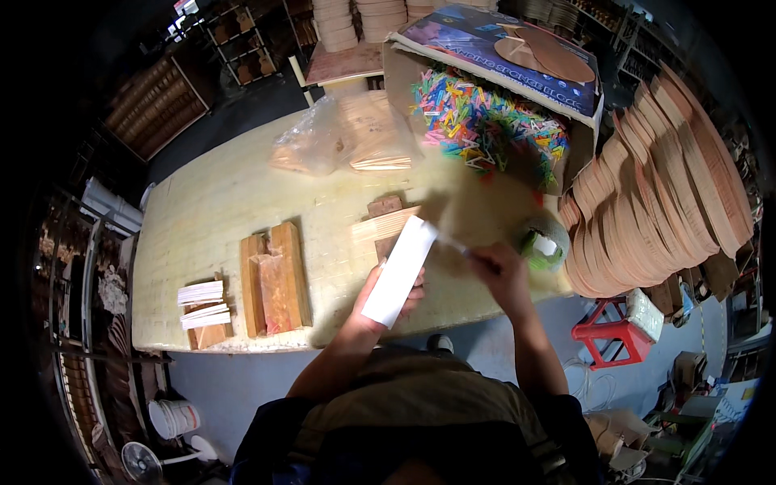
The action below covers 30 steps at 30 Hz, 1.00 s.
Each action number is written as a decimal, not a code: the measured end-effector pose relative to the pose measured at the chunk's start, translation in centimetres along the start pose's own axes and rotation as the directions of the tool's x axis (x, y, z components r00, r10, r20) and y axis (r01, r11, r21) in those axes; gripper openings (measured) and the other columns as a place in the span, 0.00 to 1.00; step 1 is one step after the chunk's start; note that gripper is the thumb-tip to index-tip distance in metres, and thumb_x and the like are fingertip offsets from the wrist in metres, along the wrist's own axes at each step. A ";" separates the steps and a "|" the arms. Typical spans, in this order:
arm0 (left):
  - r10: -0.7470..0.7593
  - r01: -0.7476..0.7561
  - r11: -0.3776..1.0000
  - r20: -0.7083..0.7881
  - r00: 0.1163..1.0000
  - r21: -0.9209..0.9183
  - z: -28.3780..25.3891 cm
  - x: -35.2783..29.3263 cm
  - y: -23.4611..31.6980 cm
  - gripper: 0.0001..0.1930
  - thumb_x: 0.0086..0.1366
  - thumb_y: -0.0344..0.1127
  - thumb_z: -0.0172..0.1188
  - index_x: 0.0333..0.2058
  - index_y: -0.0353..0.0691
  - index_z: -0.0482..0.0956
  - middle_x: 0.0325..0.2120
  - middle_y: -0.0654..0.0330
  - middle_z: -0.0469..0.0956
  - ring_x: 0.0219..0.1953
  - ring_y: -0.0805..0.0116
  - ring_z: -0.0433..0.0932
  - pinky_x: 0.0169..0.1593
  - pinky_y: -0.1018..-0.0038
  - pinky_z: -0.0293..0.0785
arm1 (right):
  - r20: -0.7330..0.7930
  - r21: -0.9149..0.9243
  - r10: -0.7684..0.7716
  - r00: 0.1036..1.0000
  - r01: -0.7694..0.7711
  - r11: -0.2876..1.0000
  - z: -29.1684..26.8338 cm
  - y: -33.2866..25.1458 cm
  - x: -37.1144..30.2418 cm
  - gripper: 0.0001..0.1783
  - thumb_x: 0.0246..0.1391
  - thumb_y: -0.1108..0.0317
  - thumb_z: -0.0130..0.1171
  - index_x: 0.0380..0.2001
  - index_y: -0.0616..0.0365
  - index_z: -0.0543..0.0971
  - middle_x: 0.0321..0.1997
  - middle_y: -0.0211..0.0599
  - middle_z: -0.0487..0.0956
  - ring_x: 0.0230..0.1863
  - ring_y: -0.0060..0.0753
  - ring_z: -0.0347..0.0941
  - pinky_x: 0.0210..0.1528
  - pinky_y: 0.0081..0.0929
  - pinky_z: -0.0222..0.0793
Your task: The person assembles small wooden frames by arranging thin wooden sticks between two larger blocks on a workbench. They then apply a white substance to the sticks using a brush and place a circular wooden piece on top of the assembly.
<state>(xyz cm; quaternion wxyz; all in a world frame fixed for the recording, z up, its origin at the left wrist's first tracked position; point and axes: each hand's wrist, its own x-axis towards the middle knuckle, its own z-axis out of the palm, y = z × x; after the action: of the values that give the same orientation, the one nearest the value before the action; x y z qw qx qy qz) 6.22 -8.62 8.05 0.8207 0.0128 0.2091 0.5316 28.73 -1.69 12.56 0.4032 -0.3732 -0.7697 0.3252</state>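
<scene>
My left hand [368, 307] is closed around a long, flat white piece [400, 271], holding it tilted above the table's near edge. At the far end of this piece is a thin, pale tool [449, 240], blurred, possibly a brush. Its other end is gripped in my closed right hand [501, 271]. A round greenish container [543, 245] with something white in it stands just right of that hand. Beyond the white piece, thin pale wooden strips [386, 225] lie across small brown wooden blocks [385, 205].
On the pale table [202, 210] sit a wooden trough-like block [275, 279], white strips [204, 303] on wood, and plastic bags of wooden pieces [372, 133]. A cardboard box holds colourful small clips [485, 117]. Curved wooden pieces [659, 194] are stacked right, above a red stool [610, 335].
</scene>
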 end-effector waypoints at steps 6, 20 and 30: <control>0.005 0.021 0.987 0.159 0.987 -0.159 -1.3 0.4 0.6 0.22 0.65 0.49 0.49 0.41 0.31 0.73 0.30 0.57 0.73 0.26 0.70 0.65 0.23 0.80 0.61 | 0.279 0.098 0.014 0.960 -0.043 0.994 0.9 0.2 -1.8 0.08 0.49 0.74 0.66 0.35 0.62 0.83 0.30 0.37 0.80 0.30 0.25 0.76 0.34 0.24 0.71; 0.088 -0.096 0.986 0.066 0.994 0.136 -2.0 -2.4 0.4 0.25 0.68 0.52 0.44 0.48 0.34 0.71 0.34 0.60 0.72 0.29 0.71 0.68 0.28 0.78 0.63 | -0.145 0.208 0.328 0.934 -0.295 0.933 1.7 3.3 1.6 0.08 0.54 0.70 0.64 0.36 0.62 0.83 0.23 0.25 0.77 0.23 0.16 0.69 0.26 0.17 0.65; 0.762 -0.782 0.616 -0.175 0.623 -0.099 -15.5 -9.8 10.6 0.26 0.70 0.50 0.42 0.59 0.38 0.65 0.46 0.50 0.76 0.44 0.57 0.78 0.46 0.67 0.78 | -0.105 0.411 0.552 0.827 -0.470 0.781 -2.1 5.2 -5.1 0.13 0.57 0.70 0.56 0.43 0.67 0.79 0.24 0.28 0.72 0.15 0.12 0.57 0.17 0.15 0.47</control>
<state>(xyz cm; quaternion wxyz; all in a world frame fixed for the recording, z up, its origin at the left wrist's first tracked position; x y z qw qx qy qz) -11.92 -15.75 -0.29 0.4963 0.0025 0.1854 0.8481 34.18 -2.90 7.44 0.4443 -0.5201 -0.5142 0.5174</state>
